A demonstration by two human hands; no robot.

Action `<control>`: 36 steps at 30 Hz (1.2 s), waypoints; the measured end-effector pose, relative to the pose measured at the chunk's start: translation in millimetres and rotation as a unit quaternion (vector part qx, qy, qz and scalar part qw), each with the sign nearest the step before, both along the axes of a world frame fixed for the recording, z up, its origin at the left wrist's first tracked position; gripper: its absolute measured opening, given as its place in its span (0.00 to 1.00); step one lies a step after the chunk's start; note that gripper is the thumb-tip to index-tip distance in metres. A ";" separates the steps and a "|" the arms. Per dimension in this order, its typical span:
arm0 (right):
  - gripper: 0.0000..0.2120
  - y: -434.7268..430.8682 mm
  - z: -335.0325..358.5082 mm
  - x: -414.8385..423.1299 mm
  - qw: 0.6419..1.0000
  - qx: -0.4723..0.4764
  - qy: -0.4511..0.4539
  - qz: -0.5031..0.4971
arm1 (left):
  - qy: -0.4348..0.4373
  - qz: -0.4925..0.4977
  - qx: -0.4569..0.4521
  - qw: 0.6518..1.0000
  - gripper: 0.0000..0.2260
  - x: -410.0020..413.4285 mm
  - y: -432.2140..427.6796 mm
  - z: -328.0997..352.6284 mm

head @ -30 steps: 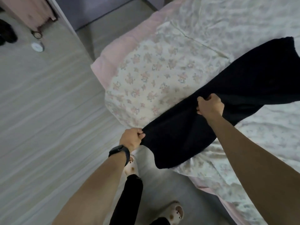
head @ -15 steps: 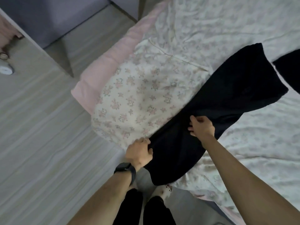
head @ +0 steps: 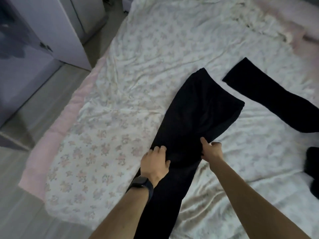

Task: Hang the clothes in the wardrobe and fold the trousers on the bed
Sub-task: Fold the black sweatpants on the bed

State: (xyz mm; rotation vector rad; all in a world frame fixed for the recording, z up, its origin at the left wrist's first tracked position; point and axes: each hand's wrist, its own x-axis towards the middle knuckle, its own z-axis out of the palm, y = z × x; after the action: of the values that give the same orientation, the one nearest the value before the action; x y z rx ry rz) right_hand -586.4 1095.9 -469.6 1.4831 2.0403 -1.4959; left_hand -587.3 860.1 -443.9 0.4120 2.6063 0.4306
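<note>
Nearest the wearer, at 6 o'clock, a person's bare forearms reach over a bed [head: 138,66] dressed in a rumpled floral sheet. Black trousers [head: 193,118] lie flat on it, running from the near edge at 6 o'clock out toward 1 o'clock, the wider end farthest away. The left hand [head: 155,164], with a dark watch [head: 140,184] on its wrist and a ring [head: 163,149] on one finger, holds the trousers' 9 o'clock edge, its grip clamped on the cloth with the thumb on top. The right hand [head: 212,151] takes the opposite edge, at 3 o'clock, its grip pinched on the fabric between thumb and curled fingers. A dark bundle [head: 312,169] sits at the 3 o'clock margin, too blurred to identify. Beyond, toward 2 o'clock, a second dark garment [head: 276,100] lies spread on the sheet, apart from the trousers. A pink border [head: 57,135] lines the bed's 9 o'clock side; past it, a wood-look floor [head: 25,109] and a pale cabinet [head: 57,31] fill the 10 o'clock corner.
</note>
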 end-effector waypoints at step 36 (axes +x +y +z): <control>0.26 103.7 42.4 -271.6 0.982 0.001 0.114 0.151 | -0.205 0.215 -0.005 0.955 0.11 -206.4 106.3 -20.9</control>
State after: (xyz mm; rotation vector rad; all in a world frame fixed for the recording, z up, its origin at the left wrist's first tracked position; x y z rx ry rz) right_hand -858.0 1199.6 -427.3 0.9812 2.2709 -1.5941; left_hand -793.7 966.4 -464.8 -0.2407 2.2716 0.5759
